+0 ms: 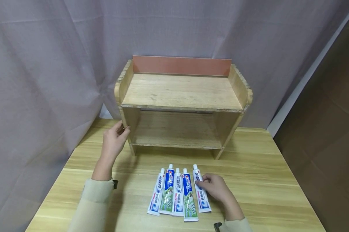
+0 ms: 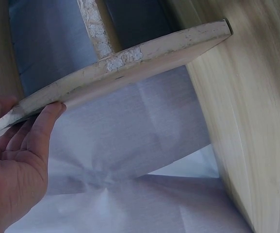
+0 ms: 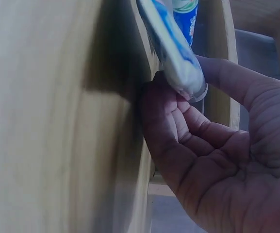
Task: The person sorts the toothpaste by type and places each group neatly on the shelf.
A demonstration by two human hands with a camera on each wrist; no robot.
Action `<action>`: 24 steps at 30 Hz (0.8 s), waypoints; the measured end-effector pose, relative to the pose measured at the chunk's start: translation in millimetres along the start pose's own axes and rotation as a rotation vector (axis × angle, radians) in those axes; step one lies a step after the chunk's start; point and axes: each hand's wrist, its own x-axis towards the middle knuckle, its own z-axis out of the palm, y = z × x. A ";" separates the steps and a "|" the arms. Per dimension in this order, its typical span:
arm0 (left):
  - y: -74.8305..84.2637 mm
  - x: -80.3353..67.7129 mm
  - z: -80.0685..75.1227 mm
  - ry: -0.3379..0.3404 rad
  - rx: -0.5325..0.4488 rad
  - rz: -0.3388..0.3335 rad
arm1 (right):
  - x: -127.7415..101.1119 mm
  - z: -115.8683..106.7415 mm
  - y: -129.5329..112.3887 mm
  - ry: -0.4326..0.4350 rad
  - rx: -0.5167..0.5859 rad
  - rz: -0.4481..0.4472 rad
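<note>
My left hand (image 1: 113,141) grips the front edge of the left side panel of a small wooden shelf (image 1: 178,92). In the left wrist view the thumb lies on one side of this panel (image 2: 164,58) and the fingers on the other. My right hand (image 1: 219,190) pinches a white toothpaste tube (image 1: 202,200), the rightmost in a row on the table. To its left lie a blue-and-green toothpaste tube (image 1: 189,196), a white one (image 1: 178,196), another blue-and-green one (image 1: 168,193) and a white one (image 1: 157,196), caps toward the shelf.
The shelf stands at the back of the wooden table (image 1: 267,174), with two boards and a reddish strip (image 1: 181,65) along its top back. Grey cloth (image 1: 46,64) hangs behind and to the left. A brown surface (image 1: 325,129) rises beyond the table's right edge.
</note>
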 end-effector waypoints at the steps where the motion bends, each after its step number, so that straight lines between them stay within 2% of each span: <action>1: 0.1 0.0 0.0 0.002 0.001 0.001 | 0.1 -0.8 -0.1 0.002 0.003 0.002; 9: 0.9 0.0 0.7 0.008 0.002 0.006 | 0.1 -6.8 -3.1 0.020 0.062 -0.021; 24: 1.0 -0.8 0.4 0.002 -0.002 0.013 | 2.8 -13.9 -13.0 0.020 0.046 -0.047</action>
